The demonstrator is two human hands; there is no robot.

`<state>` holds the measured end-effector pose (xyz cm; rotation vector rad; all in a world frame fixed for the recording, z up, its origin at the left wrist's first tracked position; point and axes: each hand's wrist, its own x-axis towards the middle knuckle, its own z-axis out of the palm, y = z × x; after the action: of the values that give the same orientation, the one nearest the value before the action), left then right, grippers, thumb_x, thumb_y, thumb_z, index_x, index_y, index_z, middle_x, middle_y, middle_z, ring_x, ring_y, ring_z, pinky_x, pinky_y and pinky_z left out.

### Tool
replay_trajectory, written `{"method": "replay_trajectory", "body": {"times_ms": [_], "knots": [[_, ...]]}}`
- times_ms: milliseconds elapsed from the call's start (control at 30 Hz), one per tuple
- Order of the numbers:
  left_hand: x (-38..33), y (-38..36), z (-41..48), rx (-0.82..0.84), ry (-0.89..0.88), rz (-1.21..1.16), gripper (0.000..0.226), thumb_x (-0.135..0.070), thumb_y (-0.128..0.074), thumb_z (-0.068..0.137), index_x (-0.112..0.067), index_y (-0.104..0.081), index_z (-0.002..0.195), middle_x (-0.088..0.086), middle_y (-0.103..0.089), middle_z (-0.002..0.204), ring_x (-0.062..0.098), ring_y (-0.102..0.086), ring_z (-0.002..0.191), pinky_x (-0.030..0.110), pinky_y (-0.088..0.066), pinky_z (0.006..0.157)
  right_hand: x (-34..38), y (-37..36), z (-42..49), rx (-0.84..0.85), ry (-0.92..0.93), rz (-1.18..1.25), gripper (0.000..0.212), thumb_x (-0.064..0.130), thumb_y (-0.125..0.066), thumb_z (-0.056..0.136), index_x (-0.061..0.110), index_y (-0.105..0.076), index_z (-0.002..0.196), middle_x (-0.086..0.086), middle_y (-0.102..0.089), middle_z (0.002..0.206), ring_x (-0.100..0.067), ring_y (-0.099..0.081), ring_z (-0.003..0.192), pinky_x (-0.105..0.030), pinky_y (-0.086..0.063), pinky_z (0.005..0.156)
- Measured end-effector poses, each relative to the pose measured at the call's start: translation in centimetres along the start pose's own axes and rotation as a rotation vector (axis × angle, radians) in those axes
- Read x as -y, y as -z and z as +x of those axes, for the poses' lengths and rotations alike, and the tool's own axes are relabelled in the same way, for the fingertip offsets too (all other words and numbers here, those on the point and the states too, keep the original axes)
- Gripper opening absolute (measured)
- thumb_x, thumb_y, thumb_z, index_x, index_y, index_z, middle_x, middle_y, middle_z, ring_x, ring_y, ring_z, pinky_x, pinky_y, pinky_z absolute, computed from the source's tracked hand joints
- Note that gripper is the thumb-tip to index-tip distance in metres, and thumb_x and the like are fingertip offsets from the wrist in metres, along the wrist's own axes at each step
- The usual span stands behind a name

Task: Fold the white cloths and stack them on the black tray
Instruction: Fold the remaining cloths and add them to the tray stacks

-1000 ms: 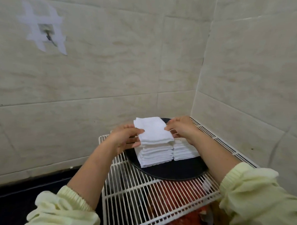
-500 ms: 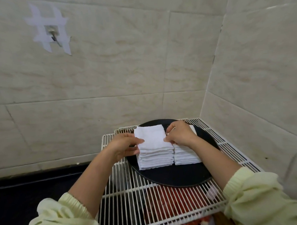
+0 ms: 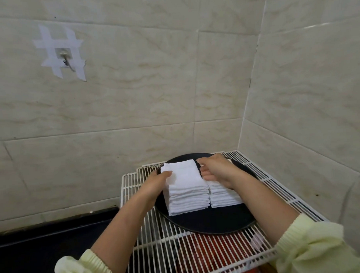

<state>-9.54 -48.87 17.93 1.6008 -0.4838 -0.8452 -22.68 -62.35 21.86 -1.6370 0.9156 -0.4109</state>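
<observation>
**Top cloth held at both edges over a stack on the black tray**

Two pale yellow sleeves (image 3: 313, 252) frame the bottom of the shot, and bare forearms reach forward over a white wire rack (image 3: 158, 251). Red items (image 3: 209, 255) show blurred through the bars below it; what they are cannot be told. The round black tray (image 3: 210, 223) sits on the rack in the corner of the room and carries two piles of folded white cloths side by side and touching. The left stack (image 3: 187, 199) is the taller and the right stack (image 3: 224, 198) the lower.

The top cloth (image 3: 183, 174) lies flat on the left stack, directly between the two hands. The left hand (image 3: 158, 183) has a closed grip on the cloth's left edge, with the thumb lying on top and the fingers hidden down the side of the pile. The right hand (image 3: 217, 168) hovers over the right stack. Its curled fingers grip the cloth's right edge, and the thumb is tucked in where the two piles meet.

Behind the tray, beige marbled tiles (image 3: 133, 97) cover both walls of the corner. High on the left wall, a small metal hook (image 3: 64, 57) is fixed under crossed strips of white tape (image 3: 49, 42).
</observation>
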Motion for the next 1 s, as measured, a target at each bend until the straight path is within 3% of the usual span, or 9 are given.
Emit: {"method": "replay_trajectory", "body": {"times_ms": [67,167,267,367,433,533,633,800,1000], "knots": [[0.4,-0.6,0.0,0.018,0.012,0.014,0.015,-0.009,-0.052,0.094,-0.007,-0.060,0.107,0.009,-0.069,0.097,0.027,-0.066,0.090,0.037,-0.054,0.081,0.1,-0.5,0.0,0.040,-0.025,-0.010,0.047,0.026,-0.056,0.092,-0.007,-0.050,0.124,-0.023,-0.065,0.114,-0.031,-0.061,0.089,-0.039,-0.052,0.086],[0.7,-0.7,-0.2,0.038,0.018,0.070,0.022,-0.001,-0.052,0.089,-0.003,-0.062,0.109,0.018,-0.070,0.104,0.035,-0.066,0.096,0.041,-0.052,0.087,0.3,-1.2,-0.2,0.102,-0.067,-0.048,0.044,0.035,-0.055,0.089,0.003,-0.053,0.120,-0.027,-0.065,0.109,-0.028,-0.059,0.081,-0.038,-0.046,0.075],[1.0,-0.3,0.2,0.048,0.037,0.061,0.026,0.001,-0.052,0.087,0.000,-0.063,0.111,0.019,-0.070,0.103,0.036,-0.066,0.094,0.040,-0.052,0.083,0.7,-1.7,-0.6,0.108,-0.121,-0.107,0.038,0.039,-0.055,0.090,0.010,-0.053,0.114,-0.026,-0.062,0.122,-0.033,-0.062,0.094,-0.036,-0.043,0.075],[1.0,-0.1,0.3,0.042,0.054,0.033,0.024,-0.002,-0.052,0.089,0.002,-0.062,0.111,0.020,-0.069,0.106,0.038,-0.064,0.102,0.043,-0.051,0.090,0.9,-2.0,-0.7,0.121,-0.169,-0.151,0.028,0.039,-0.051,0.093,0.014,-0.053,0.105,-0.011,-0.056,0.085,-0.026,-0.050,0.076,-0.035,-0.041,0.072],[1.0,-0.2,0.1,0.055,0.060,-0.020,0.016,-0.009,-0.053,0.093,-0.003,-0.062,0.105,0.015,-0.069,0.102,0.031,-0.065,0.098,0.040,-0.050,0.089,0.8,-2.1,-0.6,0.123,-0.204,-0.182,0.032,0.042,-0.049,0.093,0.014,-0.054,0.107,-0.006,-0.045,0.078,-0.024,-0.043,0.073,-0.035,-0.038,0.072],[1.0,-0.4,0.0,0.086,0.083,-0.097,0.013,-0.021,-0.053,0.096,-0.011,-0.061,0.097,0.011,-0.069,0.102,0.026,-0.064,0.097,0.039,-0.049,0.096,0.9,-2.6,-0.8,0.129,-0.227,-0.243,0.046,0.049,-0.047,0.094,0.019,-0.048,0.128,-0.011,-0.053,0.109,-0.033,-0.055,0.100,-0.043,-0.049,0.079],[1.1,-0.5,0.0,0.079,0.107,-0.144,0.021,-0.029,-0.056,0.094,-0.012,-0.060,0.106,0.012,-0.067,0.113,0.029,-0.063,0.107,0.044,-0.045,0.104,1.0,-2.9,-1.3,0.121,-0.256,-0.237,0.059,0.050,-0.048,0.095,0.020,-0.035,0.144,-0.017,-0.042,0.142,-0.042,-0.045,0.126,-0.057,-0.048,0.093],[1.1,-0.7,-0.1,0.087,0.117,-0.173,0.032,-0.033,-0.056,0.094,-0.012,-0.060,0.117,0.011,-0.066,0.120,0.028,-0.061,0.111,0.044,-0.043,0.106,0.8,-3.1,-1.7,0.094,-0.264,-0.224,0.063,0.050,-0.047,0.095,0.019,-0.032,0.147,-0.015,-0.033,0.152,-0.044,-0.038,0.133,-0.060,-0.046,0.095],[1.4,-1.2,-0.6,0.081,0.129,-0.184,0.064,-0.042,-0.059,0.088,-0.013,-0.040,0.142,0.009,-0.056,0.132,0.027,-0.057,0.114,0.042,-0.045,0.101,0.8,-2.9,-2.2,0.126,-0.253,-0.118,0.063,0.048,-0.049,0.095,0.020,-0.030,0.148,-0.016,-0.027,0.155,-0.041,-0.030,0.139,-0.065,-0.038,0.100]]}}
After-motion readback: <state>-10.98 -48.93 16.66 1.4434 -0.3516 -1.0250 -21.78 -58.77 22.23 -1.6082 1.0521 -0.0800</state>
